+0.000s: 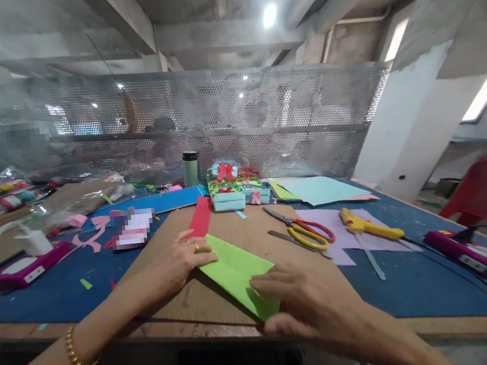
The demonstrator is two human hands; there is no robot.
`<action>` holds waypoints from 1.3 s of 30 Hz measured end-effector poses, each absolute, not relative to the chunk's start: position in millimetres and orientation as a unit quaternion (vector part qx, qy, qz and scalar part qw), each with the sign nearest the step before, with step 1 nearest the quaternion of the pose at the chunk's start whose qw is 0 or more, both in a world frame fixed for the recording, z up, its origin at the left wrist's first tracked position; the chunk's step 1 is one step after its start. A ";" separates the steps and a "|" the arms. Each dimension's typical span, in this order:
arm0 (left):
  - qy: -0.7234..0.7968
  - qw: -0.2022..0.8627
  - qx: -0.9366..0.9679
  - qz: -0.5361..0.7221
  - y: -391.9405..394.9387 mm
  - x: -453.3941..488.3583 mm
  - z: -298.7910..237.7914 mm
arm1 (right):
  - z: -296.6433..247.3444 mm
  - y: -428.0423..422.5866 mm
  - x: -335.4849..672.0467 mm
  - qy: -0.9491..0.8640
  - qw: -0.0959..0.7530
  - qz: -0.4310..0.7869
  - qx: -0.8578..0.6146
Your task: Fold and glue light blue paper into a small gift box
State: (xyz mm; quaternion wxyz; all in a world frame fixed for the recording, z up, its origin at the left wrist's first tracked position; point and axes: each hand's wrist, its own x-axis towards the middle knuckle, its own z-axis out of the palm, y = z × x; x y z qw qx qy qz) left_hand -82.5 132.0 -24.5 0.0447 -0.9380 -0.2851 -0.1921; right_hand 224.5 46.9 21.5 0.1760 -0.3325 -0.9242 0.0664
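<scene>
A folded green sheet of paper [234,269] lies on a brown board [248,233] in front of me. My left hand [176,263], with a ring on one finger, lies flat with its fingers stretched out on the sheet's left end. My right hand [311,302] presses its fingers down on the sheet's near right corner. Neither hand lifts the paper. A red paper strip [200,216] lies just beyond my left hand.
Scissors [304,231] with red and yellow handles and a yellow glue gun [368,226] lie to the right. Small wrapped boxes [233,186] and a cup [190,168] stand behind. Coloured sheets [322,191], pink devices [28,267] and a mesh screen [306,113] surround the blue mat [408,281].
</scene>
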 end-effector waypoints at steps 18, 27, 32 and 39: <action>-0.292 0.114 -0.934 -0.170 117.9 -85.6 -28.2 | 2.6 72.7 201.3 -0.838 0.180 -0.054 -0.513; -0.324 0.133 -0.920 -0.176 113.5 -78.6 -22.8 | 2.1 62.8 189.2 -0.832 0.226 -0.042 -0.506; -0.326 0.116 -0.927 -0.142 111.8 -85.3 -17.6 | -14.6 45.4 178.0 -0.875 0.234 -0.152 -0.397; -0.366 -0.031 -0.914 -0.173 92.5 -95.3 -10.5 | -28.2 28.1 166.3 -0.894 0.245 -0.177 -0.331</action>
